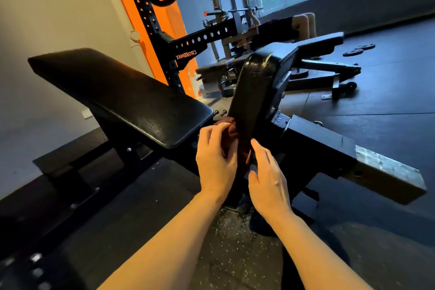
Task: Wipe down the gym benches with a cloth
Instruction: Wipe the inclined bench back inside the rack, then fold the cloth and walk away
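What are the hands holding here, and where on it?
Both the left hand and right hand hold a dark cloth bunched against the seat pad's lower end.

Black bench pads (131, 99), orange rack upright (150, 30)

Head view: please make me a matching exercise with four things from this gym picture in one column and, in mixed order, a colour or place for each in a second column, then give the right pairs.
Things
1. cloth
2. pillar
3. weight plates
4. bench pad

Descriptions
A. orange, against the wall behind the rack
B. lying flat on the floor at far right
C. dark reddish-brown, between the left hand and right hand
D. black, long, sloping up to the left

Pairs: 1-C, 2-A, 3-B, 4-D
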Demonstrator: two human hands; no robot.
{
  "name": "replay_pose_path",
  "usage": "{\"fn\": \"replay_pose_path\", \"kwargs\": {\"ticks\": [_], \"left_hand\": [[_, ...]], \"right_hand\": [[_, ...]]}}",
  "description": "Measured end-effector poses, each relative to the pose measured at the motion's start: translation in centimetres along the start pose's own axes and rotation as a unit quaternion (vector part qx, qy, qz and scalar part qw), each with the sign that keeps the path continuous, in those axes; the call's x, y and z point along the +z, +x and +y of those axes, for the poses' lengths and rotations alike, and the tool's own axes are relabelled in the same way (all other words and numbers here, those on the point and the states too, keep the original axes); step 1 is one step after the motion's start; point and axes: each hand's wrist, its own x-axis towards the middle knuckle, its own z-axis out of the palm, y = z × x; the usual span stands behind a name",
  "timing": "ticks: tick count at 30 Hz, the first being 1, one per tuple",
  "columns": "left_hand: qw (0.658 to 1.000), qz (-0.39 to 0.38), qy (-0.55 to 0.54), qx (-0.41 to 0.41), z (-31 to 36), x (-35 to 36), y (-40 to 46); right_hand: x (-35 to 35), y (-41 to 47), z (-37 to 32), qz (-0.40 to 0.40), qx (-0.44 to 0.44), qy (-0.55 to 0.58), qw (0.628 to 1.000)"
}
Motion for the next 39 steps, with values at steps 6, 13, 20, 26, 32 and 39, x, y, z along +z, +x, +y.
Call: {"fn": "replay_pose_path", "kwargs": {"ticks": [6,13,20,26,32,39], "left_hand": [[0.988,-0.062,0.045,-0.138,-4.8,-0.9,-8.1],[0.997,0.038,0.011,-0.059,-0.9,0.3,-3.0],[0.988,0.0,0.001,-0.152,-4.8,0.9,-8.2],[0.966,-0.041,-0.087,-0.239,-1.3,-0.6,-7.1],[0.942,-0.161,-0.139,-0.261,7.5,-2.4,-6.1],[0.841,-0.297,-0.27,-0.363,18.5,-3.2,1.9]], "right_hand": [[-0.2,-0.3,0.8,-0.01,-0.007,-0.009,1.0],[0.2,0.0,1.1,0.017,-0.03,0.014,0.999],[0.7,-0.4,2.5,0.01,-0.022,0.031,0.999],[-0.5,-3.0,2.1,0.016,0.074,0.049,0.996],[-6.3,-4.3,-3.5,-0.033,0.149,0.039,0.988],[-20.1,-0.5,-10.3,0.025,0.207,-0.011,0.978]]}}
